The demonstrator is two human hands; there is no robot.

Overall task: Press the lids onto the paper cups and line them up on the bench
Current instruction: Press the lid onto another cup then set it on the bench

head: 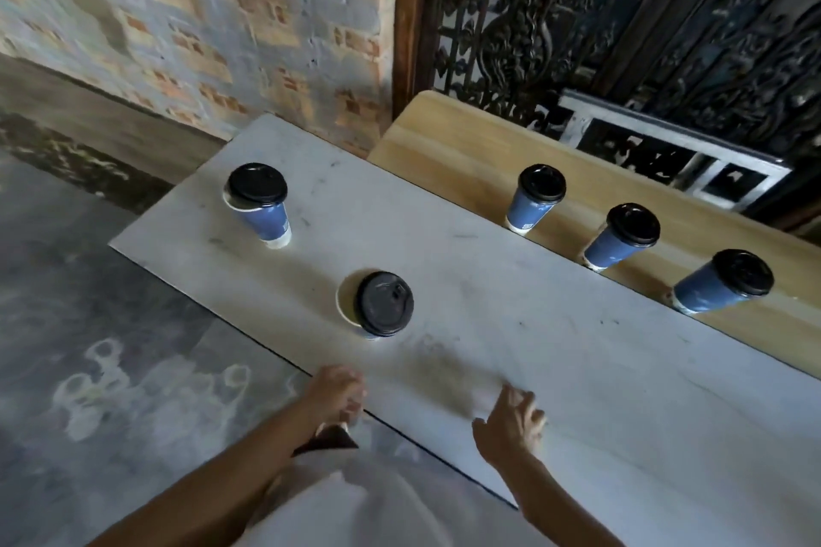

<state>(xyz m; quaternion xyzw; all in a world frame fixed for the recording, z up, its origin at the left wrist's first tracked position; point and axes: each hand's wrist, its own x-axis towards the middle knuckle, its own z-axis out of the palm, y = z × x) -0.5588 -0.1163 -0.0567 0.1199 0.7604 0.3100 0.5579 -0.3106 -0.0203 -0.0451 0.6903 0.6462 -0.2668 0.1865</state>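
Note:
Two blue paper cups stand on the white marble table (577, 346). The near cup (348, 302) has a black lid (385, 303) lying askew over its rim, and the far left cup (266, 222) carries a black lid (257, 184) that sits crooked. Three lidded blue cups stand in a row on the wooden bench (444, 147): one on the left (531, 209), one in the middle (615, 244), one on the right (711, 286). My left hand (337, 391) rests at the table's near edge, fingers curled, holding nothing that I can see. My right hand (511, 417) hovers over the table with fingers spread, empty.
A brick wall rises behind the table on the left. An ornate dark metal screen and a white frame (666, 147) stand behind the bench. Grey concrete floor (111, 324) lies to the left of the table.

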